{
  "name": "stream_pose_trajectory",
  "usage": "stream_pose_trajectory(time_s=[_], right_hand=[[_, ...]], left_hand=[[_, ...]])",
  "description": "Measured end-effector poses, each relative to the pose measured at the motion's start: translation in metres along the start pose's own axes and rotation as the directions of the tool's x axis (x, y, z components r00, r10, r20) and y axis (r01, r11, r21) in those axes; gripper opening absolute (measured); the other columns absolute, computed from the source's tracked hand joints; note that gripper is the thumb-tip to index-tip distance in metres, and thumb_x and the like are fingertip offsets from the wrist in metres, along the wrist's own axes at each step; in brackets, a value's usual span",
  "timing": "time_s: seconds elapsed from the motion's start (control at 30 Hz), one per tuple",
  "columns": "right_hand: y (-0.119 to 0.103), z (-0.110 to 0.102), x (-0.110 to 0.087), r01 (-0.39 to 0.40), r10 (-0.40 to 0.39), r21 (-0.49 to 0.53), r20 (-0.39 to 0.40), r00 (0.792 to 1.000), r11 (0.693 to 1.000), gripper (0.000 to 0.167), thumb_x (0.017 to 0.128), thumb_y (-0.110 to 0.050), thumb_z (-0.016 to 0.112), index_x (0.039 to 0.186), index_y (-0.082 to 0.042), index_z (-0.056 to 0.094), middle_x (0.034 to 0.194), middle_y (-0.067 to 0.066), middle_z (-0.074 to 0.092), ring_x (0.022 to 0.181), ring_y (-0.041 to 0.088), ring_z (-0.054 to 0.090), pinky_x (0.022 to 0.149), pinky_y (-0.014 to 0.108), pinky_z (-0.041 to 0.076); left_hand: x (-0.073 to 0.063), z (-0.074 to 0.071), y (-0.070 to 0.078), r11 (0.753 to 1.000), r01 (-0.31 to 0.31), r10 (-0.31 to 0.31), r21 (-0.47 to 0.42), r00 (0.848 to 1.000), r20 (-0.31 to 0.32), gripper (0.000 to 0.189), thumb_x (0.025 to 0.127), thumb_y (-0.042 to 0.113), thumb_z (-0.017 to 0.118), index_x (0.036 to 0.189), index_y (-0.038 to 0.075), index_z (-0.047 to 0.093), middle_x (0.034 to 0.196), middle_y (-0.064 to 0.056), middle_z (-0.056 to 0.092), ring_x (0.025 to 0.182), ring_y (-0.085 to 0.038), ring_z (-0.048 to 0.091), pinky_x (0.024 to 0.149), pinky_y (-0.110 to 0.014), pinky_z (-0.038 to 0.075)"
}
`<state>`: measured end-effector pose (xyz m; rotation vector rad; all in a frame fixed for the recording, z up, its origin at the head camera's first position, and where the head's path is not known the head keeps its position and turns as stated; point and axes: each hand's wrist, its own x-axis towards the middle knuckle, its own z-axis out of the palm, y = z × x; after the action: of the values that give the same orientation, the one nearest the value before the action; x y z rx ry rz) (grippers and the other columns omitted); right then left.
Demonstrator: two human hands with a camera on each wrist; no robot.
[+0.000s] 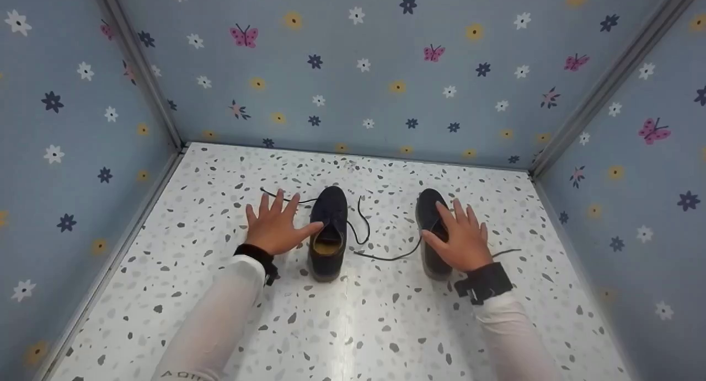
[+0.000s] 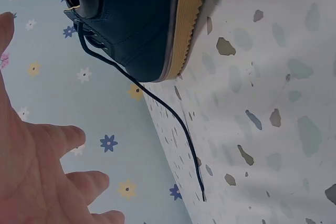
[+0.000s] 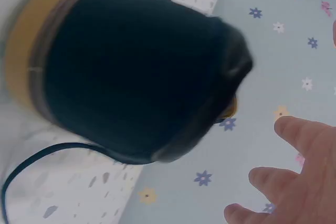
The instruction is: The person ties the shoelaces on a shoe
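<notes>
Two dark lace-up shoes stand side by side, toes toward the back panel, laces undone. My left hand point(image 1: 276, 226) is spread beside the left shoe point(image 1: 326, 266), its thumb tip overlapping the shoe's opening in the head view. One loose shoelace point(image 2: 173, 114) trails outward from that shoe in the left wrist view, past a tan ridged sole point(image 2: 186, 24). Over the right shoe point(image 1: 429, 203) my right hand point(image 1: 463, 240) hovers with fingers spread, covering part of its opening. The right wrist view shows that shoe's heel point(image 3: 131, 66) large, with straight fingers apart from it.
A white speckled surface point(image 1: 342, 337) carries both shoes. Blue flowered panels enclose it at the back point(image 1: 358, 94), left point(image 1: 66, 204) and right point(image 1: 651, 215), with grey metal edging. Another shoelace point(image 1: 389, 258) lies curved between the shoes.
</notes>
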<state>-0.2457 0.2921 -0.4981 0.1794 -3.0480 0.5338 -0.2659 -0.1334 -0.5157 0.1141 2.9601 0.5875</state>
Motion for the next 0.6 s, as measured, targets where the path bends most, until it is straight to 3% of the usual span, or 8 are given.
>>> stream_pose_trajectory(time_s=[0.2, 0.33, 0.47, 0.6], right_hand=[[-0.026, -0.007, 0.005, 0.071, -0.071, 0.029, -0.006, 0.997, 0.997, 0.087, 0.096, -0.073, 0.056, 0.166, -0.027, 0.031, 0.175, 0.016, 0.021, 0.161, 0.048, 0.013, 0.122, 0.079, 0.011], [-0.047, -0.014, 0.008, 0.142, -0.143, 0.081, 0.016, 0.990, 0.987, 0.083, 0.098, -0.062, 0.062, 0.164, -0.021, 0.035, 0.172, 0.017, 0.029, 0.160, 0.047, 0.020, 0.123, 0.076, 0.015], [-0.068, -0.014, 0.013, 0.232, -0.239, 0.126, 0.045, 0.970, 0.965, 0.075, 0.099, -0.049, 0.067, 0.160, -0.013, 0.042, 0.164, 0.019, 0.043, 0.155, 0.044, 0.036, 0.124, 0.068, 0.026], [-0.084, -0.006, 0.022, 0.258, -0.282, 0.183, 0.124, 0.951, 0.949, 0.066, 0.101, -0.044, 0.066, 0.153, -0.008, 0.051, 0.156, 0.016, 0.055, 0.147, 0.038, 0.050, 0.122, 0.056, 0.038]], left_hand=[[0.005, -0.007, 0.005, 0.999, -0.006, 0.005, 0.039, 1.000, 0.012, 0.111, 0.085, 0.096, 0.036, 0.164, 0.018, 0.036, 0.174, -0.021, 0.021, 0.161, -0.051, 0.005, 0.121, -0.079, -0.006], [0.011, -0.012, 0.007, 0.999, -0.008, 0.005, 0.053, 0.999, 0.044, 0.101, 0.091, 0.090, 0.037, 0.157, 0.014, 0.048, 0.166, -0.019, 0.041, 0.159, -0.049, 0.021, 0.122, -0.079, -0.004], [0.018, -0.017, 0.009, 0.999, -0.013, 0.010, 0.038, 0.996, 0.085, 0.087, 0.098, 0.080, 0.039, 0.147, 0.010, 0.059, 0.149, -0.017, 0.061, 0.142, -0.045, 0.051, 0.122, -0.078, 0.001], [0.026, -0.023, 0.014, 1.000, -0.013, 0.012, 0.002, 0.992, 0.125, 0.073, 0.105, 0.068, 0.040, 0.136, 0.008, 0.067, 0.137, -0.016, 0.070, 0.124, -0.041, 0.065, 0.122, -0.076, 0.011]])
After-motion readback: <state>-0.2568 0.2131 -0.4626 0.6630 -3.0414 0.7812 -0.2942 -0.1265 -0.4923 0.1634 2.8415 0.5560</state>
